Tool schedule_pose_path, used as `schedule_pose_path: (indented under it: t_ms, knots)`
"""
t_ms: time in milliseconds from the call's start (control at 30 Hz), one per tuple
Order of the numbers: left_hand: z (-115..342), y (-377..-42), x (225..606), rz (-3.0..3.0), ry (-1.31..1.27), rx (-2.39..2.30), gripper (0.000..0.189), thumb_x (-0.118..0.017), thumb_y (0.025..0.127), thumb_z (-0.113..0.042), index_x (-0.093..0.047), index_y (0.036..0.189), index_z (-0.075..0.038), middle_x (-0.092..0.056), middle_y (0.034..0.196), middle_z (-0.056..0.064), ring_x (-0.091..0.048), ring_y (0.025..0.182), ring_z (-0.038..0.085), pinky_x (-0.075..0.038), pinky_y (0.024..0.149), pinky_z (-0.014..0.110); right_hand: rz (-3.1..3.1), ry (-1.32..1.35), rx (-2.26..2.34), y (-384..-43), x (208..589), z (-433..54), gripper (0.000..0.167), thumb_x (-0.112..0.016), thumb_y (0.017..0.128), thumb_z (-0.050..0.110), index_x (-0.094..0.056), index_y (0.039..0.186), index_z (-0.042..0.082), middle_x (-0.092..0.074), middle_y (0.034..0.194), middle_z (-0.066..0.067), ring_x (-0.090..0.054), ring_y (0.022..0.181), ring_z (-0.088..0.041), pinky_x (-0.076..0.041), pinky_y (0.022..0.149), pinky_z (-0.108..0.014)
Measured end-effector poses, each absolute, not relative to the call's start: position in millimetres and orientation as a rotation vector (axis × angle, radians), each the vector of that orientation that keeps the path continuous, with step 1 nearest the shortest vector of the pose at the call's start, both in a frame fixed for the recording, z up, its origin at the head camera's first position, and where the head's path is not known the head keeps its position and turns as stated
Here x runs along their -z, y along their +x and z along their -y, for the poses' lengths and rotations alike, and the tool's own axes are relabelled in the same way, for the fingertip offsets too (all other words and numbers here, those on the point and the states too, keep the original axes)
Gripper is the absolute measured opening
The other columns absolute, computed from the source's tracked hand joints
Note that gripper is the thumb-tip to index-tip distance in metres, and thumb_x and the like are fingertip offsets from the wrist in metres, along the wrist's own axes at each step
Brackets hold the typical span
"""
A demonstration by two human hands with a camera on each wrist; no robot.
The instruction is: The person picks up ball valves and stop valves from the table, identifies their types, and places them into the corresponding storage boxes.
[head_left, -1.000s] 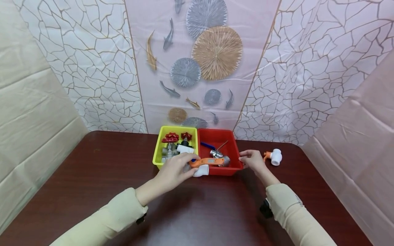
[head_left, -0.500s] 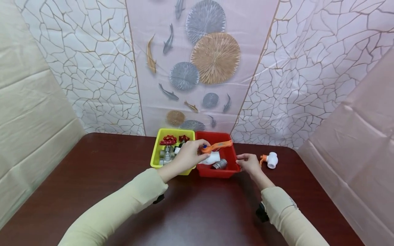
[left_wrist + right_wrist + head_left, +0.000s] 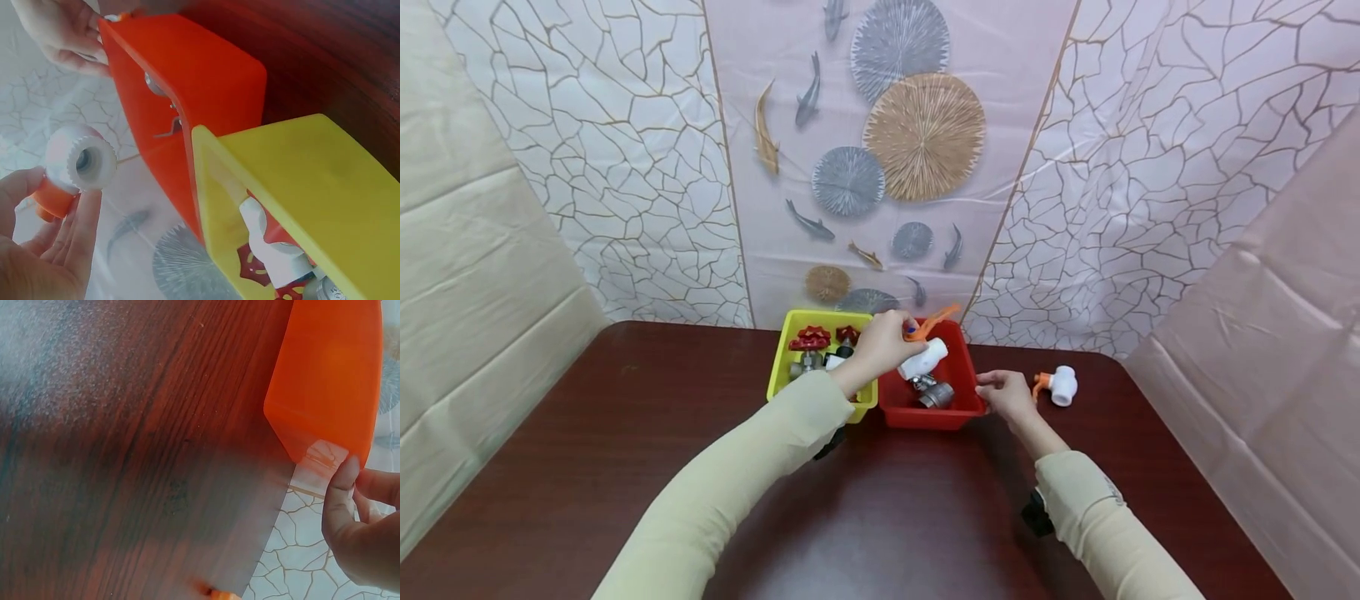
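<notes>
My left hand (image 3: 883, 342) holds a white plastic ball valve (image 3: 925, 360) with an orange lever handle (image 3: 938, 322), above the red bin (image 3: 934, 419). In the left wrist view, the thumb and fingers grip the valve near its orange part, and its round white opening (image 3: 84, 161) faces the camera. My right hand (image 3: 1009, 396) pinches the red bin's right rim between thumb and fingers, also seen in the right wrist view. Inside that bin lie a grey metal fitting (image 3: 937, 395) and a smaller shiny metal piece, partly hidden by the held valve.
A yellow bin (image 3: 865, 410) adjoins the red one on its left, holding red-wheeled valves (image 3: 809, 338) and a white fitting (image 3: 275, 253). Another white valve with an orange handle (image 3: 1063, 386) lies on the brown table (image 3: 625, 433) at right. Patterned cloth stands behind.
My left hand has carried the white ball valve from the front, where the bins meet, back and right over the red bin. Its orange lever now angles upward. The right hand stays at the rim.
</notes>
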State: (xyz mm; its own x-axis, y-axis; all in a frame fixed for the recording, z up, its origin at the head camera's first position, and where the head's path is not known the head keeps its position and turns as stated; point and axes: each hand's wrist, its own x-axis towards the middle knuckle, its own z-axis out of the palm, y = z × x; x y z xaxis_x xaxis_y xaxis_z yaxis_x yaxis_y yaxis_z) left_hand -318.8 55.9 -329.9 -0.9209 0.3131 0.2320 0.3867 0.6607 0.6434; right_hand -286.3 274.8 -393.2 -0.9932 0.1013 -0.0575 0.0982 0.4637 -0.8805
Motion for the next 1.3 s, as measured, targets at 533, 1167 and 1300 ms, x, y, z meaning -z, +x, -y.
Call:
schedule_pose_path:
  t_ms: [533, 1167, 1300]
  knots:
    - [-69, -337, 337, 2.842, -0.38, 1.015, 0.024, -0.071, 0.083, -0.025, -0.06, 0.076, -0.004, -0.056, 0.065, 0.004, -0.045, 0.05, 0.012, -0.036, 0.046, 0.022, 2.708, -0.207, -1.603, -286, 392, -276, 0.03, -0.054, 0.091, -0.004, -0.054, 0.117, -0.019, -0.065, 0.091, -0.025, -0.053, 0.052, -0.008, -0.052, 0.054, -0.027]
    - [-79, -345, 348, 2.939, -0.128, 0.87, 0.024, -0.074, 0.08, -0.028, -0.066, 0.088, -0.006, -0.069, 0.083, 0.007, -0.064, 0.077, 0.023, -0.053, 0.067, 0.034, 2.697, -0.221, -1.662, -285, 391, -278, 0.032, -0.052, 0.092, -0.004, -0.05, 0.119, -0.02, -0.064, 0.092, -0.026, -0.056, 0.059, -0.007, -0.053, 0.056, -0.027]
    - [-78, -344, 355, 2.969, -0.103, 0.794, 0.024, -0.076, 0.078, -0.028, -0.069, 0.088, -0.007, -0.071, 0.087, 0.006, -0.066, 0.081, 0.022, -0.054, 0.071, 0.035, 2.698, -0.197, -1.665, -286, 391, -276, 0.031, -0.051, 0.091, -0.005, -0.05, 0.119, -0.021, -0.064, 0.091, -0.026, -0.056, 0.059, -0.007, -0.053, 0.055, -0.026]
